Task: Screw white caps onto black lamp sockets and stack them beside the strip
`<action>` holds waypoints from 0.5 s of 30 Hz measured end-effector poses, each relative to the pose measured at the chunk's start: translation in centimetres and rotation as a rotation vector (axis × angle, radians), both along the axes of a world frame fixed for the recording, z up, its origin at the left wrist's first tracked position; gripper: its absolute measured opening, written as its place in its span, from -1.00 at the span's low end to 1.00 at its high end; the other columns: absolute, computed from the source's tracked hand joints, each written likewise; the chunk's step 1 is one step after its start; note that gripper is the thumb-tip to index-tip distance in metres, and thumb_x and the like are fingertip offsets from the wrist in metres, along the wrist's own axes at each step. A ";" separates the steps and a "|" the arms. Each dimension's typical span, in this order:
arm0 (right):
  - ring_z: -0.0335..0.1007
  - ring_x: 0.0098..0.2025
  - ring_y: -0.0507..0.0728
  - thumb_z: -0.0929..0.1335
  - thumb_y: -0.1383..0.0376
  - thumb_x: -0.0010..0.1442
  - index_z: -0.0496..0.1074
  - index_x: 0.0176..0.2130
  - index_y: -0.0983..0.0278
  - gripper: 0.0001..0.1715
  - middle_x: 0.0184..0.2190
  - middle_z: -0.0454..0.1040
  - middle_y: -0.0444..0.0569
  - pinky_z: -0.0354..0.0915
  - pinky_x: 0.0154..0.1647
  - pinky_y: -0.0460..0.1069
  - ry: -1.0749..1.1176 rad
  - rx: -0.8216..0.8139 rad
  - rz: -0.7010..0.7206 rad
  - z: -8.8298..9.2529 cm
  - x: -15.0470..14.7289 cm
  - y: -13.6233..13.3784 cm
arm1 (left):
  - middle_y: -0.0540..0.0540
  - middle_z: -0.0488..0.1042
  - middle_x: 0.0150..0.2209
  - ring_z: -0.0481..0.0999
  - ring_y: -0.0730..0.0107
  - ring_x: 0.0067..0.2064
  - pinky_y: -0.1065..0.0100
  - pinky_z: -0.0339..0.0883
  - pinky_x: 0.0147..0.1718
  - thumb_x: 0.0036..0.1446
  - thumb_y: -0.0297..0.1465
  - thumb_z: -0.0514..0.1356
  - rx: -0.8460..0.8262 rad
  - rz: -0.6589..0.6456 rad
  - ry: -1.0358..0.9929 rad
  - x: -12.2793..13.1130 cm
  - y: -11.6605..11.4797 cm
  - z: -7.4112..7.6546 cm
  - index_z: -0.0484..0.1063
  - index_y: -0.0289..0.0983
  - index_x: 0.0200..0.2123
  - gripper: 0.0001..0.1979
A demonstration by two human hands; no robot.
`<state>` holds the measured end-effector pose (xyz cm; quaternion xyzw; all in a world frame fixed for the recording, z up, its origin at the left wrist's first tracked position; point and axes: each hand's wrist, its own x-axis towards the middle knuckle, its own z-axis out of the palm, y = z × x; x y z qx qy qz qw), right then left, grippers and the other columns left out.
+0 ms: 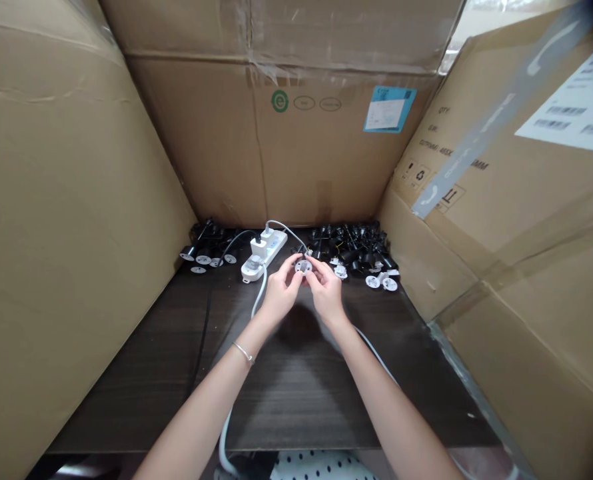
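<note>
My left hand (280,290) and my right hand (324,288) meet in the middle of the dark table, their fingertips pinching a small white round plastic disc (303,267) with a central hole. Thin wires rise from just behind the disc, and a white cable (289,231) arcs toward it from a white power strip (264,253). Plugs sit in the strip, left of my left hand. A heap of black lamp-socket parts (351,245) lies beyond my right hand, with several white discs (381,282) at its front.
A smaller black heap (209,241) with white discs lies at the far left. Cardboard box walls (76,200) enclose the dark wood table (301,400) on three sides. A thick white cable (254,307) runs forward under my left forearm and over the near edge.
</note>
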<state>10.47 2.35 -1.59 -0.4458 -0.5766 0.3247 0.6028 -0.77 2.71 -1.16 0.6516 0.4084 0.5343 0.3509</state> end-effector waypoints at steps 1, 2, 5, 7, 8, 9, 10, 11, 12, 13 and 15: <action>0.37 -0.22 0.07 0.25 0.26 0.13 0.39 -0.04 0.26 -0.61 -0.12 0.40 0.02 0.34 -0.23 -0.05 0.004 0.000 0.005 0.0 0.0 0.0 | -0.18 0.42 -0.11 0.46 0.31 -0.16 0.27 0.37 -0.15 0.15 -0.37 0.02 -0.001 -0.005 0.002 0.0 0.1 0.0 0.22 -0.29 0.08 -0.59; 0.37 -0.21 0.07 0.25 0.26 0.13 0.39 -0.03 0.26 -0.61 -0.11 0.39 0.02 0.34 -0.23 -0.04 0.004 0.000 0.011 -0.1 0.0 0.1 | -0.18 0.42 -0.12 0.46 0.32 -0.17 0.27 0.37 -0.16 0.15 -0.37 0.02 -0.003 -0.009 0.002 -0.1 0.1 -0.1 0.22 -0.29 0.08 -0.60; 0.37 -0.18 0.08 0.24 0.26 0.14 0.37 -0.01 0.26 -0.59 -0.07 0.38 0.03 0.34 -0.21 -0.04 -0.021 0.017 0.018 0.1 0.1 0.1 | -0.16 0.41 -0.11 0.45 0.33 -0.16 0.27 0.36 -0.15 0.16 -0.37 0.02 -0.015 -0.016 0.006 -0.1 0.2 0.0 0.20 -0.26 0.09 -0.59; 0.35 -0.14 0.08 0.24 0.27 0.14 0.37 -0.02 0.26 -0.61 -0.07 0.38 0.02 0.32 -0.16 -0.03 -0.046 0.044 -0.005 0.3 0.2 0.0 | -0.16 0.39 -0.07 0.44 0.33 -0.13 0.27 0.35 -0.13 0.17 -0.37 0.01 -0.021 -0.028 -0.002 0.1 0.1 0.1 0.18 -0.23 0.11 -0.58; 0.34 -0.12 0.09 0.24 0.27 0.15 0.38 -0.04 0.26 -0.62 -0.07 0.38 0.02 0.31 -0.13 -0.03 -0.052 0.054 -0.019 0.5 0.2 -0.1 | -0.15 0.38 -0.05 0.43 0.33 -0.11 0.28 0.34 -0.12 0.17 -0.36 0.01 -0.024 -0.041 -0.013 0.1 0.1 0.1 0.17 -0.22 0.11 -0.59; 0.34 -0.12 0.09 0.23 0.25 0.16 0.39 -0.05 0.26 -0.64 -0.09 0.39 0.02 0.30 -0.12 -0.02 -0.051 0.057 -0.029 0.6 0.3 -0.1 | -0.15 0.37 -0.04 0.43 0.33 -0.10 0.28 0.34 -0.12 0.18 -0.35 -0.01 -0.027 -0.053 -0.023 0.2 0.0 0.2 0.17 -0.22 0.11 -0.60; 0.34 -0.12 0.09 0.23 0.23 0.17 0.39 -0.06 0.26 -0.65 -0.10 0.39 0.02 0.30 -0.11 -0.02 -0.044 0.054 -0.030 0.7 0.3 -0.2 | -0.15 0.37 -0.03 0.42 0.33 -0.09 0.29 0.34 -0.12 0.20 -0.33 -0.02 -0.029 -0.057 -0.032 0.3 -0.1 0.3 0.18 -0.23 0.09 -0.61; 0.35 -0.13 0.09 0.22 0.21 0.18 0.38 -0.07 0.26 -0.65 -0.11 0.40 0.02 0.31 -0.13 -0.02 -0.034 0.048 -0.023 0.8 0.3 -0.2 | -0.15 0.37 -0.04 0.43 0.34 -0.10 0.30 0.35 -0.14 0.21 -0.32 -0.04 -0.029 -0.054 -0.035 0.3 -0.1 0.4 0.20 -0.24 0.07 -0.63; 0.35 -0.15 0.09 0.22 0.19 0.19 0.38 -0.08 0.27 -0.65 -0.13 0.40 0.02 0.32 -0.16 -0.02 -0.026 0.041 -0.012 0.8 0.2 -0.3 | -0.15 0.37 -0.05 0.43 0.34 -0.10 0.31 0.35 -0.15 0.21 -0.31 -0.05 -0.024 -0.040 -0.027 0.2 -0.2 0.5 0.22 -0.25 0.04 -0.65; 0.36 -0.18 0.09 0.22 0.18 0.19 0.37 -0.09 0.27 -0.65 -0.15 0.40 0.03 0.33 -0.19 -0.03 -0.024 0.039 -0.005 0.9 0.2 -0.3 | -0.15 0.38 -0.05 0.43 0.34 -0.10 0.32 0.35 -0.17 0.22 -0.31 -0.07 -0.012 -0.019 -0.009 0.2 -0.2 0.6 0.24 -0.26 0.02 -0.67; 0.36 -0.21 0.08 0.22 0.18 0.19 0.38 -0.12 0.27 -0.67 -0.19 0.40 0.02 0.33 -0.22 -0.04 -0.041 0.054 -0.009 1.0 0.2 -0.4 | -0.15 0.39 -0.07 0.44 0.35 -0.13 0.33 0.35 -0.18 0.22 -0.32 -0.07 0.021 0.023 0.050 0.1 -0.3 0.8 0.26 -0.26 -0.02 -0.69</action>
